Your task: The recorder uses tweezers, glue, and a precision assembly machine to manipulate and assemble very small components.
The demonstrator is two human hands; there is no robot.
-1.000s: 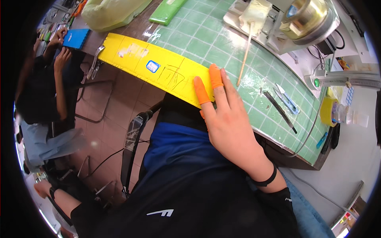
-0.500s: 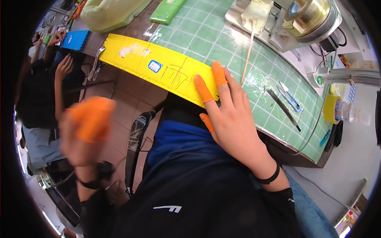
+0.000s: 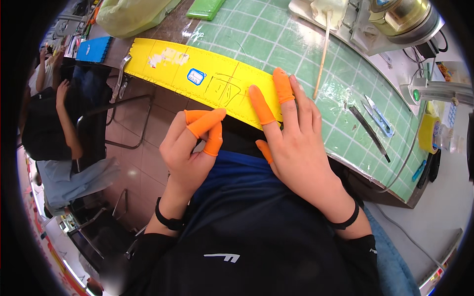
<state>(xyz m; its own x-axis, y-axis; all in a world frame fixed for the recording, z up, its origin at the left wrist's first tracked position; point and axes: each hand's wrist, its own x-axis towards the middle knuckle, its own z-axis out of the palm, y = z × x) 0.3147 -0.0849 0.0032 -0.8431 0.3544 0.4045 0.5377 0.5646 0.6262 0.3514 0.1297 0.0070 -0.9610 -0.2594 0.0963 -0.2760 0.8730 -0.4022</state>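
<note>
A long yellow board [image 3: 217,64] lies along the near edge of the bench, with small notches at its rim and thin strands along its edges. It bears a blue-and-white sticker [image 3: 196,76], a worn white patch and pen marks. My right hand [image 3: 296,133] rests open on the board's right end, with orange finger cots on its thumb and two fingers. At the board's near edge my left hand [image 3: 187,143], also in orange finger cots, is closed in a pinch. What sits between those fingertips, if anything, is too small to make out.
On the green tiled mat [image 3: 261,34] lie a wooden stick [image 3: 323,54], thread snips [image 3: 379,116] and a dark flat strip [image 3: 369,133]. A brass-coloured pot [image 3: 400,17] and yellow tape roll [image 3: 428,134] stand right. A metal clamp [image 3: 121,79] grips the board's left end; another person [image 3: 47,118] sits left.
My left hand has swung in from the lower left, where it was blurred, to the near edge of the yellow board. My right hand stays on the board; the view has shifted slightly.
</note>
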